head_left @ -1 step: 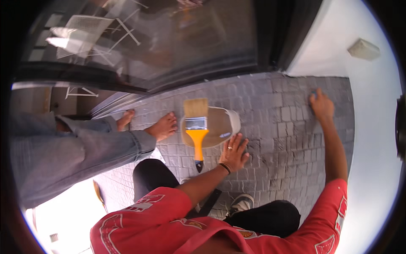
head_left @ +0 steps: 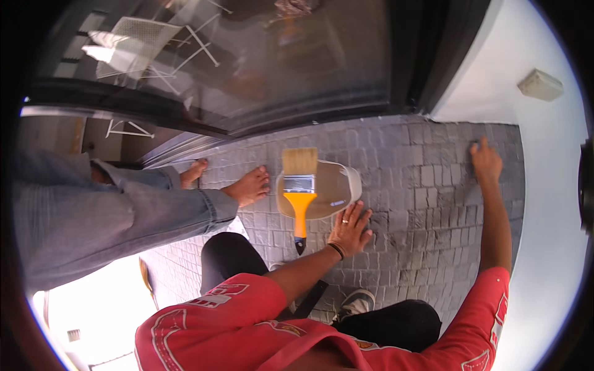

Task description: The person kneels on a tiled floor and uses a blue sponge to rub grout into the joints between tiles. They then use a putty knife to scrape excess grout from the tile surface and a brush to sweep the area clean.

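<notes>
A shallow plastic tub [head_left: 353,183] with a pale rim holds brownish liquid and stands on the paving, left of centre. Across it lies a wide paintbrush [head_left: 301,201] with pale bristles, a metal band and a yellow handle with a black tip. Stretched out by the tub's near right edge, my left hand [head_left: 351,230] has its fingers a little apart and holds nothing. At the far right, my right hand [head_left: 487,162] reaches down to the paving near the white wall, fingers bent together. Whatever they may hold is hidden.
Grey block paving [head_left: 427,198] runs up to a dark-framed glass door [head_left: 297,80]. A white wall [head_left: 550,185] with a small box stands right. Another person's bare foot [head_left: 249,187] and jeans are on the left. Beyond the glass is a white folding chair [head_left: 139,46].
The whole view has shifted slightly, so things sit a little lower and farther right. A small blue spot at my right fingertips no longer shows. My left hand stays by the tub.
</notes>
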